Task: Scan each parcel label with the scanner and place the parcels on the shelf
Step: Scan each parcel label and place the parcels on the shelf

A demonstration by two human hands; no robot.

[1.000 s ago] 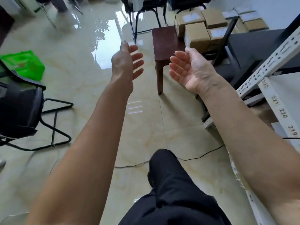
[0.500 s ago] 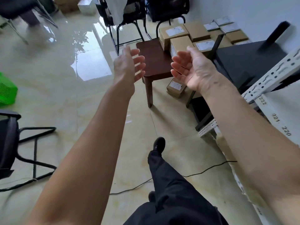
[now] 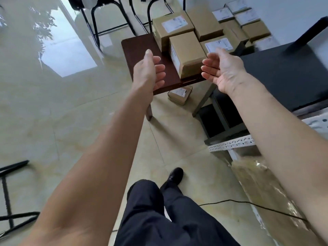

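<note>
Head view. Both arms are extended toward a stack of parcels on a dark stool point(image 3: 140, 48). The left hand point(image 3: 149, 71) and right hand point(image 3: 221, 70) are held palms inward, fingers relaxed and only lightly curved, with nothing in either; neither is seen to touch a box. The near parcel point(image 3: 188, 54) stands at the stool's front edge, between the two hands, its label turned to the side face. The spacing of the palms roughly matches the box's width, which suggests a two-handed lift from opposite sides is being prepared.

Behind it a second parcel point(image 3: 173, 27) lies label up, and a third point(image 3: 218, 44) sits just beside, partly hidden by the right hand. More boxes point(image 3: 246, 18) are grouped against the wall, and one small parcel point(image 3: 180, 93) lies on the floor under the stool. The parcels appear gathered in one place so that they can be taken one at a time.

A perforated shelf rail point(image 3: 232, 143) and a dark shelf board point(image 3: 287, 75) are seen at the right, near the stool, so carrying distance is kept short. No scanner is visible. A thin cable point(image 3: 248, 204) crosses the floor point(image 3: 53, 112) near the feet; it could be a trip hazard. The step in hand is judged to be picking up the next parcel; scanning and shelving are not yet done for it.
</note>
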